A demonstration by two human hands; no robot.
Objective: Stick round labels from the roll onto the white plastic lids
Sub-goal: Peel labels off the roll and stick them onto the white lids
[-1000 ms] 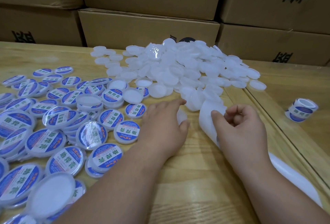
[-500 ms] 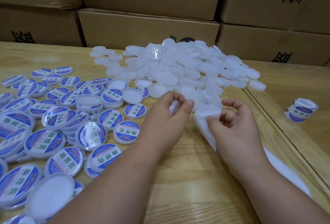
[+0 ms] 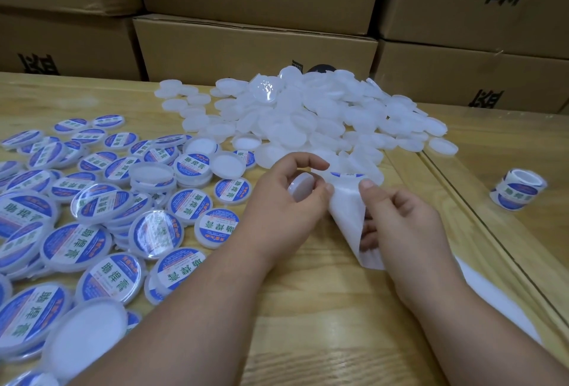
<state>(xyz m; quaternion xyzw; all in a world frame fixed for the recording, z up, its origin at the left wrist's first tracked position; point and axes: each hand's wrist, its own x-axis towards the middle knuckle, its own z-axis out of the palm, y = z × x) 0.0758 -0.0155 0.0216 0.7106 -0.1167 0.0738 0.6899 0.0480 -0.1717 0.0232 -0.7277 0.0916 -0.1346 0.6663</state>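
Beyond both hands lies the heap of bare lids (image 3: 311,121), with stacked cartons (image 3: 255,47) behind it. Left of the left hand (image 3: 286,201) spread the labelled lids (image 3: 92,210) on the table (image 3: 308,324). Between the hands rises the backing strip (image 3: 346,213), trailing back under the right hand (image 3: 403,225). Far right of it stands the label roll (image 3: 517,190).

Left grip (image 3: 292,198) curled; right grip (image 3: 397,219) pinching.

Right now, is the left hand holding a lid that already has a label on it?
No, the left hand grips a plain white lid with no label showing on it.
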